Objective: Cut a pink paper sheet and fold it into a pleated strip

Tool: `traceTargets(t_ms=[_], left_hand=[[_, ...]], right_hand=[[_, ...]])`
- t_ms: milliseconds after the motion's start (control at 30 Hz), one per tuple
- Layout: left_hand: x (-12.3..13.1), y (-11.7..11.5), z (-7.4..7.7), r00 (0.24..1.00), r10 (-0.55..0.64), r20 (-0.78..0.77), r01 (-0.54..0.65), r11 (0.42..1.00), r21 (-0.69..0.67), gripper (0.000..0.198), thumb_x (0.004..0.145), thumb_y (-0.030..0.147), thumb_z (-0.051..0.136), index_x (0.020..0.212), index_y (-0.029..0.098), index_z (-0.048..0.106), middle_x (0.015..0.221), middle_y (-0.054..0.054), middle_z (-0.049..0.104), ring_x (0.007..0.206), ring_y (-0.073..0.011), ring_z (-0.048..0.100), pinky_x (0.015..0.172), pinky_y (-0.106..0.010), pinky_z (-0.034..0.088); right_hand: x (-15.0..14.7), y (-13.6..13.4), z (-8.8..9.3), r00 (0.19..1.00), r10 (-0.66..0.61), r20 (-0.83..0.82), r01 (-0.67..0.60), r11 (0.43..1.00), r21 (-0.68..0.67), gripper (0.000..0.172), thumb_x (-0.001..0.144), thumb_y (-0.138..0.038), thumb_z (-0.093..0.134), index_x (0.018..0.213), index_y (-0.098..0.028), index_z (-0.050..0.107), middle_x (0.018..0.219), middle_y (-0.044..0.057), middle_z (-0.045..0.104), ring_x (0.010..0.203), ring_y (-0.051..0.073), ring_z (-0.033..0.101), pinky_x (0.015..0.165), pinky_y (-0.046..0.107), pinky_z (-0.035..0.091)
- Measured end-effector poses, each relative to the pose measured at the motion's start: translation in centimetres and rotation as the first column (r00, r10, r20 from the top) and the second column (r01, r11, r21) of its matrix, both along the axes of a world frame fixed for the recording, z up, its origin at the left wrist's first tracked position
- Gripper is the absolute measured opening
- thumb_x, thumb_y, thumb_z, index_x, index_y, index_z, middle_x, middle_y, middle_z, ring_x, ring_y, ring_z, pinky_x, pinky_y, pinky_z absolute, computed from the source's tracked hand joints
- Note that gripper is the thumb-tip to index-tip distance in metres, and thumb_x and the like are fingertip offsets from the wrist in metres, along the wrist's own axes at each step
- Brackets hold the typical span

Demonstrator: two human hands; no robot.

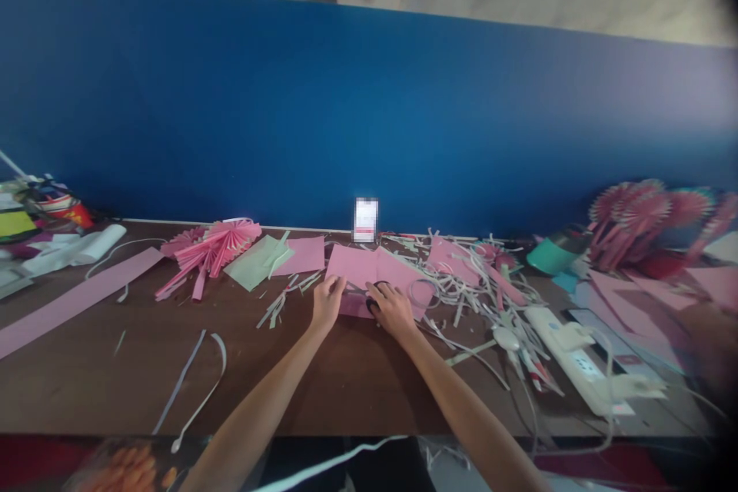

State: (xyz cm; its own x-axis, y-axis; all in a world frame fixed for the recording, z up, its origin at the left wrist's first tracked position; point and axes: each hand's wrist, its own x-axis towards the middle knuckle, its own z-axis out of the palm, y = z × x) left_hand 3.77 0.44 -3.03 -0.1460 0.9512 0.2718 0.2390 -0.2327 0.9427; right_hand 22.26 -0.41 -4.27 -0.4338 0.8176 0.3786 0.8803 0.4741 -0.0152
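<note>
**A:** What does the head camera show?

**B:** A brown table (346, 384) set against a blue wall (369, 108). Two bare forearms reach forward from the bottom edge to a pink paper sheet (357, 265) lying flat at the middle of the table, near its far edge

**A:** What is the left hand doing?

**B:** The left hand (327, 302) rests on the sheet's near left edge. Its fingers are bent and close together on the paper; whether they pinch the edge or only press it, I cannot tell

**A:** And the right hand?

**B:** The right hand (392, 307) sits just beside the left, over the sheet's near edge. Its fingers curl around the dark handles of a pair of scissors (374, 298). The blades are hidden, so I cannot tell if they are apart or together

**A:** What lies around the sheet?

**B:** To the left, folded pink paper fans (211, 246), a pale green sheet (257, 261) and a smaller pink sheet (303, 254). A long pink strip (74, 300) runs along the far left. To the right, a tangle of thin paper trimmings (467, 284), then a white power strip (576, 357) with a plug in it. More pink fans (639, 215) are heaped at the far right beside a teal roll (550, 254). A small blurred white card (365, 219) stands against the wall just behind the sheet
</note>
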Motion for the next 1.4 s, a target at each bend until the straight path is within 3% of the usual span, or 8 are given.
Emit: traceTargets(t_ms=[367, 567, 633, 800, 967, 1133, 1233, 1400], left_hand=[[0.4, -0.1, -0.4, 0.998, 0.047, 0.049, -0.051, 0.996, 0.079, 0.036, 0.086, 0.047, 0.045, 0.067, 0.018, 0.053, 0.064, 0.0, 0.057, 0.064, -0.0143, 0.053, 0.064, -0.023, 0.039], [-2.9, 2.3, -1.5, 0.917, 0.367, 0.157, -0.382, 0.921, 0.078, 0.034, 0.087, 0.041, 0.045, 0.062, 0.018, 0.051, 0.057, 0.001, 0.054, 0.059, -0.0133, 0.051, 0.063, -0.024, 0.042], [-3.9, 2.9, -1.7, 0.9, 0.354, 0.254, -0.382, 0.922, 0.068, 0.033, 0.087, 0.041, 0.044, 0.066, 0.018, 0.054, 0.061, -0.001, 0.058, 0.061, -0.0146, 0.056, 0.064, -0.026, 0.046], [-3.7, 2.8, -1.8, 0.953, 0.219, 0.21, -0.251, 0.959, 0.135, 0.03, 0.082, 0.041, 0.053, 0.088, 0.015, 0.066, 0.085, -0.009, 0.069, 0.078, -0.0197, 0.065, 0.074, -0.03, 0.051], [-3.7, 2.6, -2.0, 0.927, 0.3, 0.224, -0.317, 0.947, 0.043, 0.032, 0.074, 0.042, 0.062, 0.088, 0.014, 0.068, 0.078, -0.009, 0.07, 0.072, -0.0206, 0.066, 0.063, -0.029, 0.051], [-4.8, 2.9, -2.0, 0.922, 0.387, -0.02, -0.385, 0.92, 0.072, 0.029, 0.082, 0.039, 0.049, 0.066, 0.017, 0.061, 0.058, -0.003, 0.062, 0.051, -0.0151, 0.057, 0.055, -0.026, 0.043], [-5.8, 3.1, -2.1, 0.821, 0.505, -0.265, -0.482, 0.863, 0.149, 0.038, 0.088, 0.036, 0.04, 0.057, 0.019, 0.054, 0.049, -0.003, 0.055, 0.051, -0.0165, 0.053, 0.062, -0.028, 0.041], [-6.1, 3.1, -2.2, 0.722, 0.514, -0.463, -0.439, 0.858, 0.269, 0.022, 0.085, 0.022, 0.045, 0.099, 0.017, 0.06, 0.093, -0.012, 0.066, 0.09, -0.0263, 0.059, 0.079, -0.037, 0.042]], right_hand=[[-0.7, -0.6, 0.0, 0.999, -0.003, 0.037, -0.004, 0.984, 0.179, 0.046, 0.089, -0.018, 0.047, 0.134, -0.019, 0.043, 0.107, 0.011, 0.057, 0.094, 0.021, 0.05, 0.076, 0.032, 0.032], [1.9, 0.2, -0.3, 0.948, -0.27, -0.167, 0.304, 0.921, 0.242, 0.045, 0.083, -0.021, 0.052, 0.128, -0.019, 0.05, 0.102, 0.011, 0.057, 0.096, 0.025, 0.046, 0.081, 0.035, 0.03], [2.7, 0.5, -0.3, 0.919, -0.336, -0.207, 0.377, 0.902, 0.211, 0.044, 0.081, -0.021, 0.052, 0.125, -0.019, 0.051, 0.1, 0.01, 0.057, 0.095, 0.025, 0.046, 0.082, 0.036, 0.029], [2.5, 0.8, -0.3, 0.923, -0.323, -0.21, 0.361, 0.917, 0.173, 0.043, 0.08, -0.022, 0.052, 0.123, -0.018, 0.052, 0.1, 0.009, 0.057, 0.096, 0.024, 0.046, 0.083, 0.034, 0.028], [2.1, 0.6, -0.3, 0.932, -0.299, -0.206, 0.335, 0.927, 0.167, 0.044, 0.079, -0.02, 0.052, 0.123, -0.018, 0.052, 0.099, 0.01, 0.058, 0.096, 0.024, 0.046, 0.082, 0.034, 0.029], [2.6, 0.4, 0.4, 0.918, -0.334, -0.212, 0.368, 0.918, 0.148, 0.044, 0.08, -0.02, 0.051, 0.123, -0.018, 0.052, 0.1, 0.01, 0.058, 0.095, 0.024, 0.048, 0.084, 0.035, 0.03], [2.9, 0.3, 0.7, 0.912, -0.353, -0.208, 0.381, 0.918, 0.11, 0.044, 0.079, -0.02, 0.052, 0.123, -0.019, 0.052, 0.103, 0.01, 0.059, 0.096, 0.024, 0.05, 0.085, 0.035, 0.033], [3.3, 0.8, 0.1, 0.867, -0.448, -0.217, 0.451, 0.892, -0.042, 0.051, 0.082, -0.024, 0.051, 0.132, -0.022, 0.043, 0.105, 0.009, 0.063, 0.088, 0.022, 0.058, 0.072, 0.029, 0.038]])
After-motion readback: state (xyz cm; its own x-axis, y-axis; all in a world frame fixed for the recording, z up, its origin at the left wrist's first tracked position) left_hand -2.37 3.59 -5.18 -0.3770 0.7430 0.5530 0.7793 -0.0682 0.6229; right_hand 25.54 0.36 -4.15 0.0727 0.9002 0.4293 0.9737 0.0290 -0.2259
